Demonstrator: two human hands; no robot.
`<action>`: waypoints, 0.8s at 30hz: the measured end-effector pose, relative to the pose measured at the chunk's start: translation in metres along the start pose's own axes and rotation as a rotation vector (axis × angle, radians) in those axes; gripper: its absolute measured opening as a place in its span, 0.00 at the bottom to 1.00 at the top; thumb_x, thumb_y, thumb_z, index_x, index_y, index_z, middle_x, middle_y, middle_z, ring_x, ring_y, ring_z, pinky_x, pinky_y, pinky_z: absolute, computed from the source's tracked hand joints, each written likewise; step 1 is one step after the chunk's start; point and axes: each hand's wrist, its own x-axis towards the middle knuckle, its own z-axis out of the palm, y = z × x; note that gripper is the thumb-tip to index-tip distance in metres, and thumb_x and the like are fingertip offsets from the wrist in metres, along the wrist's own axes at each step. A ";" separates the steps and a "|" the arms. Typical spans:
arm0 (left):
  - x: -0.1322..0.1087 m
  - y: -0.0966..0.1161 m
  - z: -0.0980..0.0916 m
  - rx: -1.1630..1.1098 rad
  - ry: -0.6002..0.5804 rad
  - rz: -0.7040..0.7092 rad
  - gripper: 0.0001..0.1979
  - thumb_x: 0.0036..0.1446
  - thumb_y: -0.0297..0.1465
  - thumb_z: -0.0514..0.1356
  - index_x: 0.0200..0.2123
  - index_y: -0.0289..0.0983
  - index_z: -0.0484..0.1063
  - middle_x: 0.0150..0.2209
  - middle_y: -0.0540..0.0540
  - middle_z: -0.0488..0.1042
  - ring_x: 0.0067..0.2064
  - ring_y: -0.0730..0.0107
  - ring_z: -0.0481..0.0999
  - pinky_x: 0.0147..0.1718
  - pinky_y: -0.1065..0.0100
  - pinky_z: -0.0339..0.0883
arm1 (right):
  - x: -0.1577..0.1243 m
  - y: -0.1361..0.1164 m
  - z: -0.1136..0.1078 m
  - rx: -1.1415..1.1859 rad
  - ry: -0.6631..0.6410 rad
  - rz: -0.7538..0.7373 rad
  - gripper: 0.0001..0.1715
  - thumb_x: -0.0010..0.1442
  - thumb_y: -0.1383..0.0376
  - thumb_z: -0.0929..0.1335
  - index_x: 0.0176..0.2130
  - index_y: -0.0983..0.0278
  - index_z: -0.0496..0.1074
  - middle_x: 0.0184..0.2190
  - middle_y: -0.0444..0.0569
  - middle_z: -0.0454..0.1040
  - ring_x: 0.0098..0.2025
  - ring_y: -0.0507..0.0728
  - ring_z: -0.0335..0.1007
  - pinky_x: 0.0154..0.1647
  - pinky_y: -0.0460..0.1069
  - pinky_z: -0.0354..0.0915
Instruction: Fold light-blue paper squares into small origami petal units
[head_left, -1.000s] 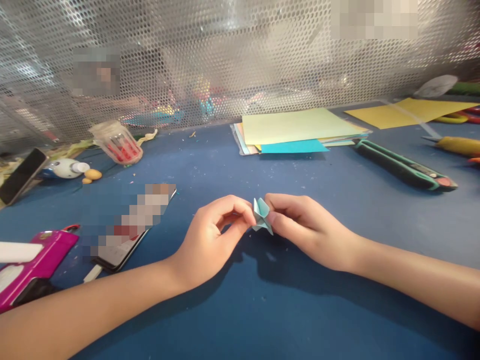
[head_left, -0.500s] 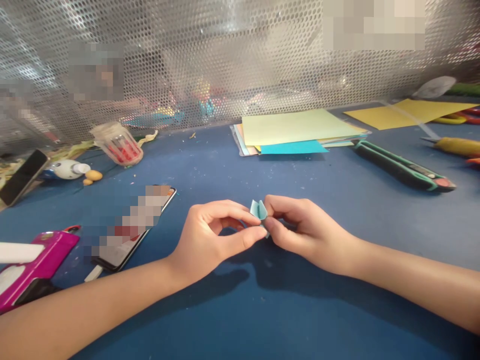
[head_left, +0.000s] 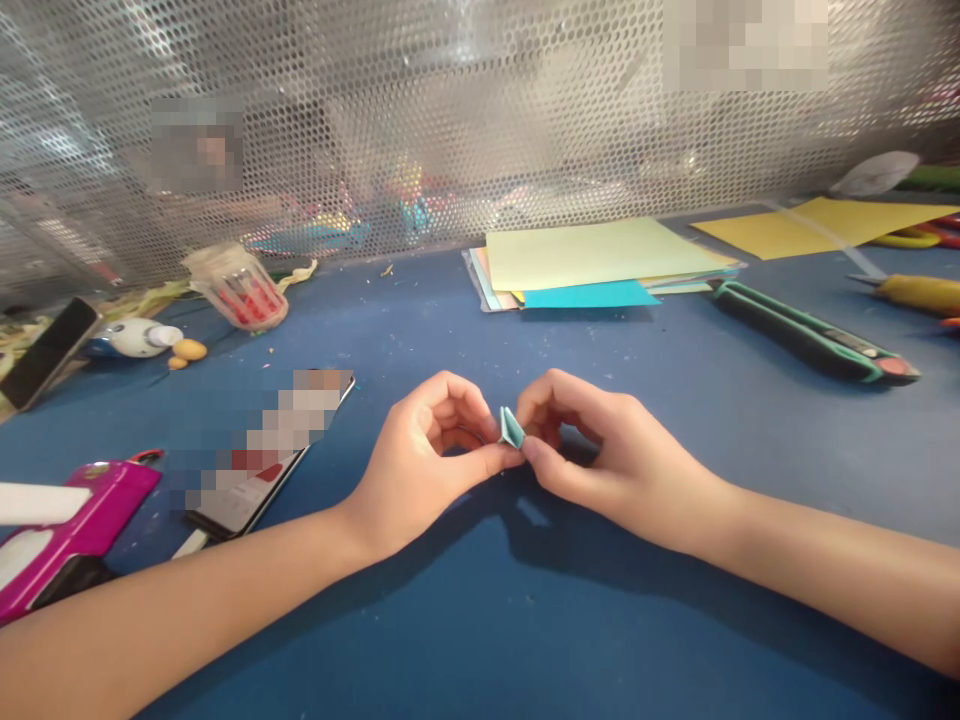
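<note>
A small folded piece of light blue paper (head_left: 512, 428) is pinched between my two hands, just above the blue tabletop (head_left: 420, 640). My left hand (head_left: 427, 460) grips its left and lower side with thumb and fingertips. From the right, my right hand (head_left: 607, 450) holds the other side between thumb and curled index finger. Both thumb tips nearly meet below the paper. Its folds stand up in a narrow V shape, and the fingers cover its lower part.
A phone (head_left: 262, 480) lies left of my hands, beside a magenta tool (head_left: 97, 525). Behind are a tilted jar (head_left: 238, 290) with red bits and a stack of coloured paper (head_left: 585, 255). A utility knife (head_left: 810, 335) lies right. Perforated metal mesh (head_left: 480, 110) closes off the back.
The folded paper has turned and now shows a narrower opening. My left fingers have curled and risen, and my right index finger has shifted upward and to the left.
</note>
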 end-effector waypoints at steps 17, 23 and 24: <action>-0.006 -0.002 0.004 0.274 0.086 0.222 0.12 0.52 0.21 0.66 0.37 0.39 0.69 0.26 0.57 0.71 0.30 0.78 0.75 0.35 0.75 0.72 | -0.003 -0.001 0.006 -0.101 0.165 -0.080 0.12 0.56 0.73 0.67 0.35 0.58 0.61 0.26 0.38 0.69 0.26 0.48 0.67 0.28 0.43 0.67; -0.007 -0.003 0.003 0.258 0.087 0.229 0.12 0.53 0.21 0.66 0.37 0.40 0.70 0.27 0.57 0.72 0.31 0.77 0.76 0.36 0.75 0.73 | -0.005 0.001 0.006 -0.194 0.187 -0.200 0.14 0.59 0.74 0.66 0.44 0.59 0.68 0.30 0.40 0.73 0.28 0.49 0.68 0.32 0.43 0.68; -0.007 -0.003 0.003 0.247 0.085 0.226 0.12 0.53 0.21 0.66 0.38 0.40 0.70 0.27 0.57 0.72 0.31 0.77 0.76 0.36 0.75 0.73 | -0.005 0.001 0.006 -0.216 0.193 -0.215 0.14 0.59 0.75 0.66 0.44 0.59 0.69 0.29 0.41 0.72 0.28 0.49 0.68 0.32 0.43 0.69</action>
